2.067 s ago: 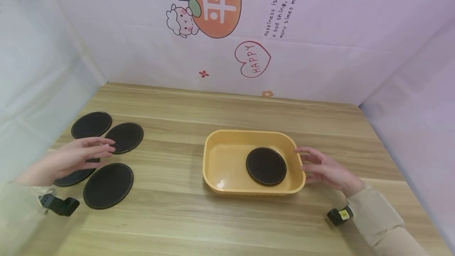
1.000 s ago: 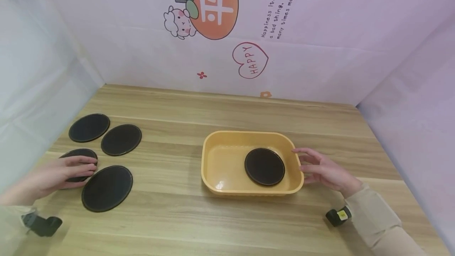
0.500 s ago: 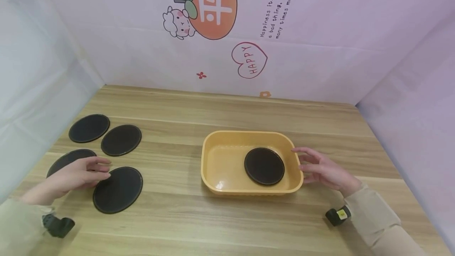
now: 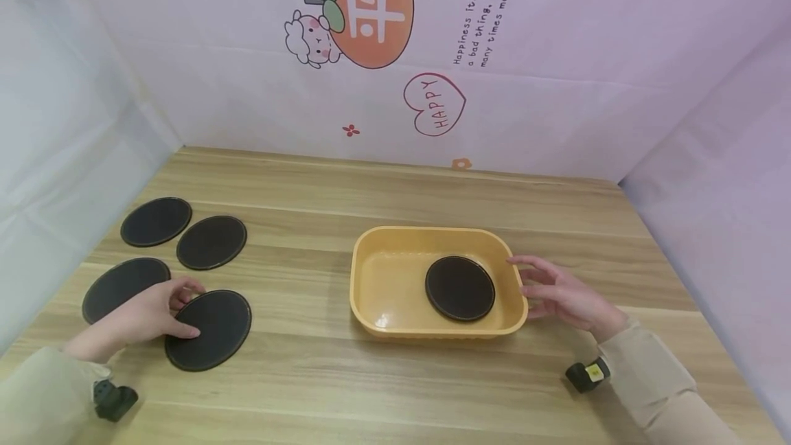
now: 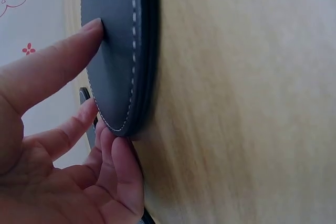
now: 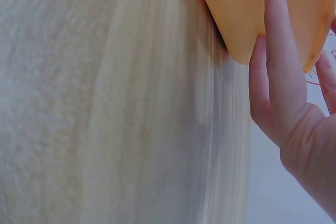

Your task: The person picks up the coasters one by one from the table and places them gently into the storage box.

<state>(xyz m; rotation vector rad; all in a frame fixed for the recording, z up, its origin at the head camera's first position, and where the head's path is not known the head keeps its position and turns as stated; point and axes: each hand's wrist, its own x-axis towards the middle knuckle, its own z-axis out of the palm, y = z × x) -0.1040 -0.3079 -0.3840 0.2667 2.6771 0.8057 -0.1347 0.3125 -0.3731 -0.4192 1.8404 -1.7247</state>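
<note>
In the head view my left hand (image 4: pixel 151 311) is at a round black coaster (image 4: pixel 216 332) with pale edge stitching. My thumb (image 5: pixel 63 61) lies on its top face and the curled fingers meet its edge in the left wrist view, pinching it. The coaster's edge looks layered there. Beside and behind it lie more black coasters, one partly covered by my left hand (image 4: pixel 120 283). A yellow plastic basin (image 4: pixel 395 332) holds one black coaster (image 4: pixel 460 288) inside. My right hand (image 4: pixel 568 297) rests its loosely extended fingers (image 6: pixel 283 61) against the basin's right wall.
Two other coasters, one far left (image 4: pixel 156 222) and one nearer the middle (image 4: pixel 211 242), lie flat on the wooden table (image 4: pixel 296 376). A white printed cloth (image 4: pixel 247 88) rises behind the table, with pale cloth at both sides.
My left hand came down among the left coasters, shifted the front one slightly right, then brought thumb and fingers to its near edge. The right hand stays at the basin.
</note>
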